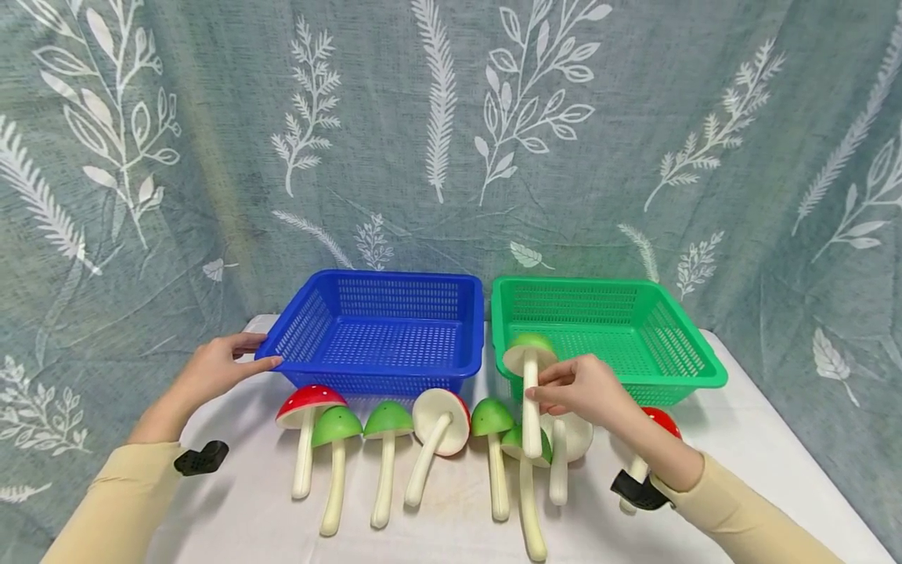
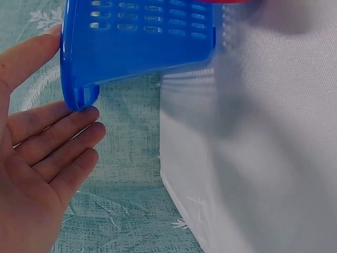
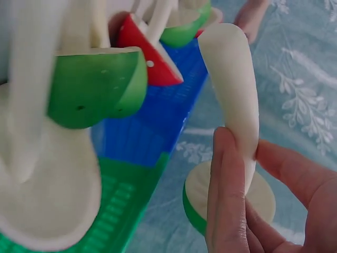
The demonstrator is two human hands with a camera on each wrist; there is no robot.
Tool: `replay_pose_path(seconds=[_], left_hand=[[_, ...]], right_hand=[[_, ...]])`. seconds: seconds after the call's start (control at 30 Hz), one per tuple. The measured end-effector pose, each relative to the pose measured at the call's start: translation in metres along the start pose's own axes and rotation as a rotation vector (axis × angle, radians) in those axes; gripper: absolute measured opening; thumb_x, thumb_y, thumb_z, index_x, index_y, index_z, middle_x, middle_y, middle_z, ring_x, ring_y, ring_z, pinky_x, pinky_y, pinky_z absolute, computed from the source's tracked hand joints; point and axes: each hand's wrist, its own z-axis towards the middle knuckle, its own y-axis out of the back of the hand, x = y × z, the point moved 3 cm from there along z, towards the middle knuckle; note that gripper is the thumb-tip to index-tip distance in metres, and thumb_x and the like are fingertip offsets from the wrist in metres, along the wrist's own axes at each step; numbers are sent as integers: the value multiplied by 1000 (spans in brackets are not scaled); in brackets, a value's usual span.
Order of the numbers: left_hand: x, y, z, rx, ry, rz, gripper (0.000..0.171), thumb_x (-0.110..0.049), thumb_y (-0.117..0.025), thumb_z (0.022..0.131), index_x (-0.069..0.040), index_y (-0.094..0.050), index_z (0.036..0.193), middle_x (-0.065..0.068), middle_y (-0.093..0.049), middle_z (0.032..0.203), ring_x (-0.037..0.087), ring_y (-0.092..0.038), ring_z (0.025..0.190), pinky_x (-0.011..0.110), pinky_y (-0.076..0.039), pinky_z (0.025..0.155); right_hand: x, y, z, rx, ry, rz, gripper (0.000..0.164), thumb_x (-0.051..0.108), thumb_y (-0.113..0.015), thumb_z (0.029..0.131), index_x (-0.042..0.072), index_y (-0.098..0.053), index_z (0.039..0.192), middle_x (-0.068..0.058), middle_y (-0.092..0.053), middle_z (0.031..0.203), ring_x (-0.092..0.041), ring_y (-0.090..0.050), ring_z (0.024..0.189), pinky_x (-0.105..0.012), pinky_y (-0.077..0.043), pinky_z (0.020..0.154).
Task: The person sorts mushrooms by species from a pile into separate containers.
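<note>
In my right hand (image 1: 581, 389), a green-capped toy mushroom (image 1: 532, 415) is pinched by its pale stem between thumb and fingers. It is held upright, cap on top, in front of the green basket's (image 1: 705, 376) near left corner. My left hand (image 1: 218, 368) touches the left front corner of the blue basket (image 1: 395, 368); in the left wrist view its fingers (image 2: 68, 132) are fairly straight against the rim. Between the hands lie several toy mushrooms, among them a red spotted one (image 1: 313, 398), a green one (image 1: 387, 419) and a red-edged one (image 1: 440, 423) showing its white underside.
The two baskets stand side by side at the back of the white table (image 1: 239, 509). Behind them hangs a grey-green leaf-patterned curtain (image 1: 395, 141). Another red mushroom (image 1: 661, 423) lies partly behind my right forearm. A pale-capped mushroom (image 1: 578, 439) lies below my right hand.
</note>
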Motion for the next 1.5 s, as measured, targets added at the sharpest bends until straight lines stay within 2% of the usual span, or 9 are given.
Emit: replay_pose_path(seconds=[0.3, 0.83, 1.0, 1.1, 1.27, 1.5], left_hand=[[2, -1, 0, 0, 2, -13, 71, -50, -62, 87, 3, -50, 134, 29, -56, 126, 49, -51, 116, 58, -47, 87], [5, -2, -2, -17, 1, -17, 71, -51, -62, 87, 2, -51, 133, 28, -58, 125, 49, -52, 115, 58, -47, 87], [5, -2, -2, -17, 5, -16, 73, -52, -62, 87, 2, -50, 134, 28, -57, 125, 49, -51, 116, 58, -47, 88], [4, -1, -2, -14, 7, -17, 72, -51, -62, 87, 2, -50, 134, 28, -57, 126, 48, -51, 116, 58, -47, 87], [2, -1, -1, -10, 4, -24, 71, -49, -63, 87, 3, -50, 134, 28, -57, 125, 49, -51, 116, 58, -47, 87], [3, -1, 1, -15, 2, -19, 69, -48, -63, 87, 2, -51, 133, 27, -59, 124, 48, -52, 115, 57, -48, 86]], right_hand=[[16, -21, 40, 35, -40, 23, 24, 19, -76, 79, -1, -73, 93, -10, -73, 74, -20, -72, 68, -32, -59, 64], [41, -44, 98, 74, -111, 114, 25, 19, -77, 79, 1, -74, 96, -10, -73, 75, -23, -72, 77, -32, -59, 71], [46, -50, 117, 77, -155, 137, 25, 19, -78, 79, 0, -74, 95, -9, -73, 74, -19, -72, 73, -34, -59, 75], [48, -54, 127, 77, -179, 158, 25, 18, -77, 79, -1, -73, 96, -10, -73, 76, -17, -71, 71, -37, -58, 80], [54, -59, 140, 83, -189, 197, 26, 15, -77, 80, -3, -72, 97, -11, -73, 76, -21, -72, 75, -42, -55, 87], [63, -68, 156, 80, -171, 204, 28, 15, -76, 81, -6, -70, 99, -13, -72, 76, -16, -70, 65, -38, -57, 81]])
